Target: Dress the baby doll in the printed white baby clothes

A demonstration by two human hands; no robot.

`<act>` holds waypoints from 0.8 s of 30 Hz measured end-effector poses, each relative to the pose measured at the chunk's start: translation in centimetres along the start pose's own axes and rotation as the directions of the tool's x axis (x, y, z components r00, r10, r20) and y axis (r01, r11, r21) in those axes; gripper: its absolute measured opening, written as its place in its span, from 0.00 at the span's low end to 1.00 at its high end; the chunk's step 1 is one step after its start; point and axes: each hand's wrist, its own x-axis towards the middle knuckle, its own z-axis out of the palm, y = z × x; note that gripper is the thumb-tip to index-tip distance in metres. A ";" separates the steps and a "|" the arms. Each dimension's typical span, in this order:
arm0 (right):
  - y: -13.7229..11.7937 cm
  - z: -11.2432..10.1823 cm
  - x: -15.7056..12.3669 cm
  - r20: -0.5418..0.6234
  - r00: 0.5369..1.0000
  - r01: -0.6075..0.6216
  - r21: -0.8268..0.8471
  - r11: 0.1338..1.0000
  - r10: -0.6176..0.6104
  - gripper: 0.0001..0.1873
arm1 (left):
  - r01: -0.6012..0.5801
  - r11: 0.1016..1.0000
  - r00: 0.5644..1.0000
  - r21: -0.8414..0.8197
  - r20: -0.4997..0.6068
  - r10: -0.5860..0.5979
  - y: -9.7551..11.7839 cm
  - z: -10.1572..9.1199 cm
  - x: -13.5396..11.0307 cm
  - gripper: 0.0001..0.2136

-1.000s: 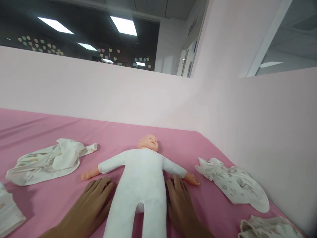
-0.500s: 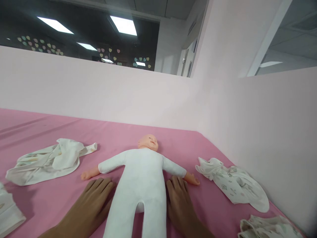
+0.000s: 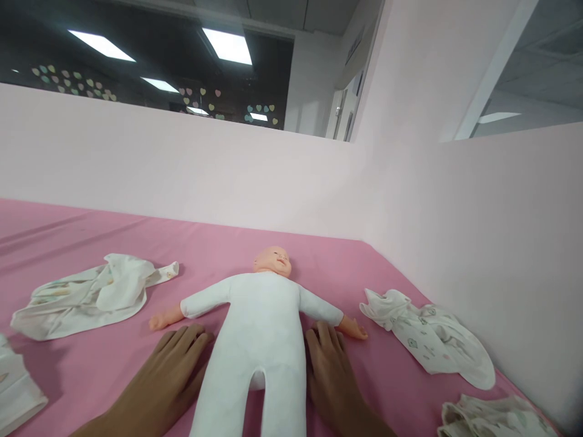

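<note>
A baby doll [image 3: 259, 331] with a white cloth body lies on its back on the pink sheet [image 3: 218, 249], arms spread, head away from me. My left hand [image 3: 170, 373] rests flat on the sheet against the doll's left side, fingers stretched out, just below its outstretched arm. My right hand [image 3: 330, 373] lies flat on the other side, fingers open, touching the doll's flank under its other arm. Neither hand holds anything.
A crumpled white baby garment [image 3: 86, 294] lies to the left, another printed one [image 3: 428, 340] to the right, a third [image 3: 492, 419] at the bottom right, and a folded white cloth [image 3: 13, 382] at the left edge. Pale pink partition walls [image 3: 478, 243] enclose the back and right.
</note>
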 end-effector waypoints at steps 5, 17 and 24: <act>-0.1 -0.1 0.2 0.007 1.000 0.027 -0.017 1.000 -0.027 0.11 | 0.043 0.999 0.991 0.008 0.129 -0.043 -0.1 0.2 0.0 0.09; -0.1 -0.2 0.1 0.020 1.000 -0.005 0.002 1.000 0.005 0.11 | -0.016 0.997 0.996 0.078 0.087 0.009 -0.6 0.3 -0.1 0.11; 0.1 -0.1 0.3 0.031 1.000 0.003 -0.020 1.000 -0.002 0.12 | 0.038 0.999 0.983 0.009 0.181 -0.039 -0.1 0.0 0.1 0.13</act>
